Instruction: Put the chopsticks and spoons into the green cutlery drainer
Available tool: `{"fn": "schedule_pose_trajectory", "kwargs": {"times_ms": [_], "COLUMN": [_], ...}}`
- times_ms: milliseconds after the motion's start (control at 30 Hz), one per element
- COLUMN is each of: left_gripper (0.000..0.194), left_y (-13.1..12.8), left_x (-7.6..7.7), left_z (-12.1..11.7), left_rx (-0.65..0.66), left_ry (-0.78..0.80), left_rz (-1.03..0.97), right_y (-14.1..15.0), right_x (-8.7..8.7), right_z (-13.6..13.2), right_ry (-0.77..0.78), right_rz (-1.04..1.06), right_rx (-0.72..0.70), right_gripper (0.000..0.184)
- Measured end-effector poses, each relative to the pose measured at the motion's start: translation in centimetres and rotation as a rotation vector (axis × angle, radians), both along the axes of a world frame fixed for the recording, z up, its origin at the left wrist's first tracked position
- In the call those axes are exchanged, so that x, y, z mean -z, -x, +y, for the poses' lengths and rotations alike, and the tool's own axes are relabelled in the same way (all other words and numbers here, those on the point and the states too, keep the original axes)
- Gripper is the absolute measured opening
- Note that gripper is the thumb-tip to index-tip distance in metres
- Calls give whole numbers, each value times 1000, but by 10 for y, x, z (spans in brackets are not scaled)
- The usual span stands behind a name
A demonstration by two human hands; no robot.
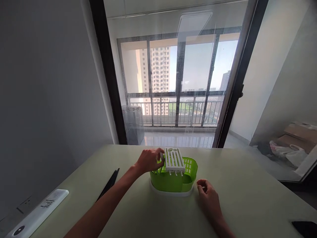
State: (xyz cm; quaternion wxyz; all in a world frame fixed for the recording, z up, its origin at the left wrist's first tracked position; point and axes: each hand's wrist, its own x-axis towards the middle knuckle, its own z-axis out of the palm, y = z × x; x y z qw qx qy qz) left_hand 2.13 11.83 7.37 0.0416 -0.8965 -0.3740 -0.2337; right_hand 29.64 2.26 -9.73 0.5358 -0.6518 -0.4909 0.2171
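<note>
A green oval basket [170, 181] with slotted walls and a white base stands on the table. Across its top lies a white slotted rack [174, 159] with small hooks along the front edge. My left hand [150, 161] is closed at the basket's left rim, beside the rack, on a thin silvery utensil [161, 170]; its exact kind is unclear and its lower part is down inside the basket. Just right of the basket, my right hand [207, 193] rests low with loosely curled fingers, thumb and forefinger apart, nothing visible between them.
Black chopsticks [110, 181] lie left of the basket, partly behind my left forearm. A white power strip [42, 211] is at the table's left edge, and a dark object [304, 228] at the right corner. A glass door [173, 138] stands behind the table.
</note>
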Motion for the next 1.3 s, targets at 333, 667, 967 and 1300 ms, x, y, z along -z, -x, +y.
{"fn": "schedule_pose_trajectory", "kwargs": {"times_ms": [333,667,967,1300], "left_gripper": [18,15,25,42], "left_y": [-5,-9,11,89], "left_x": [1,4,-46,-39], "left_z": [-3,0,10,18], "left_rx": [4,-133,-419,-679], "left_ry": [15,-36,-112,201], "left_rz": [-11,-174,-528,-870], "right_y": [0,1,2,4], "right_x": [-1,0,-3,-8], "right_z": [0,-1,-2,-4], "right_ry": [58,53,46,73], "right_rz": [-15,-29,-30,-16], "right_rx": [-43,-39,-38,-46], "right_gripper": [21,19,20,21]}}
